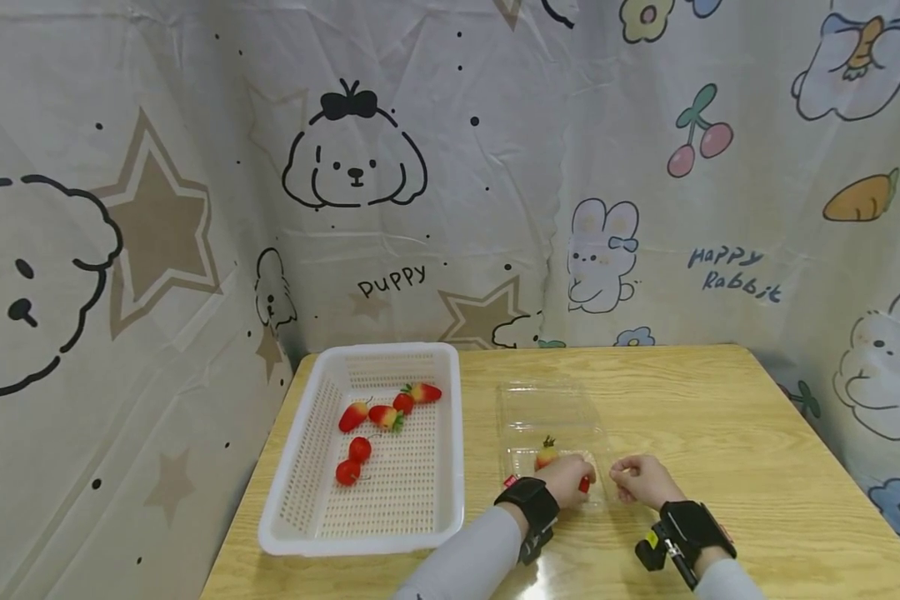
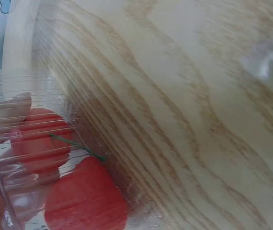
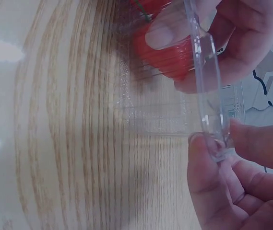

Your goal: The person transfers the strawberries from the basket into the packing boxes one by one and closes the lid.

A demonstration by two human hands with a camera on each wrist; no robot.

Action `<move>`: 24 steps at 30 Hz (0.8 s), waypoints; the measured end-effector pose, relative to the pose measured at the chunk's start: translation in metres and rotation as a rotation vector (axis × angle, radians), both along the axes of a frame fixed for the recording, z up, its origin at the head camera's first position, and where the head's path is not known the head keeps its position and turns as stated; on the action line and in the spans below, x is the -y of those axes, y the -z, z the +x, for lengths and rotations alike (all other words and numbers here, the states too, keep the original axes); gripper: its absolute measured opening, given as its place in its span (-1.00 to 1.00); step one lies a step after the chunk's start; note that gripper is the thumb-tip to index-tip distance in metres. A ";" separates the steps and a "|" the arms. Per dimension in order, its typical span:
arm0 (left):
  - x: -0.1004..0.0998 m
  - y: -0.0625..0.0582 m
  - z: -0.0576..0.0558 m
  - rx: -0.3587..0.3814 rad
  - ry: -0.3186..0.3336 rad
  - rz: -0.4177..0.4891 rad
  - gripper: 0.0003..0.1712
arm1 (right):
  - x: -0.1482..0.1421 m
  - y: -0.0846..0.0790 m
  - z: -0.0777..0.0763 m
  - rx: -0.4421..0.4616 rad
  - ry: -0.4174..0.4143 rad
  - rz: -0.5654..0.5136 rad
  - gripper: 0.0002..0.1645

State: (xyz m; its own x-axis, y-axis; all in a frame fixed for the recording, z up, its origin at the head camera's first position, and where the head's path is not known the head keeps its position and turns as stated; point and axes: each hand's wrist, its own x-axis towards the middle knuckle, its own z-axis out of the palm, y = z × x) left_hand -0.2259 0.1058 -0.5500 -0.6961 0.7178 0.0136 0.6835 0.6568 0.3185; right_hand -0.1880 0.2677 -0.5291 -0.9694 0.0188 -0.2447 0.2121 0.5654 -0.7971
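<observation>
A clear plastic box (image 1: 551,408) with its lid folded back lies on the table. Inside it my left hand (image 1: 566,479) pinches a red cherry (image 2: 40,141) with a green stem, seen through the ribbed wall in the left wrist view. Beside that cherry sits a larger red fruit (image 2: 86,199), partly cut off by the frame. A red-and-yellow strawberry (image 1: 546,455) lies in the box just beyond the left hand. At the box's right corner my right hand (image 1: 645,481) pinches the clear rim (image 3: 215,143) between thumb and fingers.
To the left stands a white perforated basket (image 1: 459,450) holding several strawberries (image 1: 354,416) and cherries (image 1: 348,472). The wooden table (image 1: 720,408) extends right of the box. A printed cloth (image 1: 435,167) hangs behind and at both sides.
</observation>
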 end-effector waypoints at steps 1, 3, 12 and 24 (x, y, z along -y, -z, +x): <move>0.000 0.000 0.000 0.002 0.000 -0.006 -0.73 | 0.000 -0.001 0.000 -0.001 -0.002 -0.001 -0.82; 0.000 0.000 -0.001 0.008 0.001 -0.010 -0.74 | 0.000 -0.001 0.000 0.002 0.000 -0.005 -0.82; 0.002 -0.005 0.001 0.022 0.007 0.005 -0.70 | -0.001 -0.001 0.000 0.004 -0.002 -0.021 -0.81; 0.020 -0.097 -0.006 -0.023 0.001 0.201 -0.63 | -0.001 -0.002 0.001 -0.008 -0.026 -0.007 -0.80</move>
State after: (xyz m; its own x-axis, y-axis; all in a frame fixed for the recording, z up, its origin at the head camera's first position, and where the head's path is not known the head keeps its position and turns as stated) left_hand -0.2321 0.0856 -0.4525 -0.6931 0.6999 0.1722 0.6927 0.5808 0.4275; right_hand -0.1875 0.2690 -0.5274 -0.9715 -0.0084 -0.2371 0.1910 0.5649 -0.8027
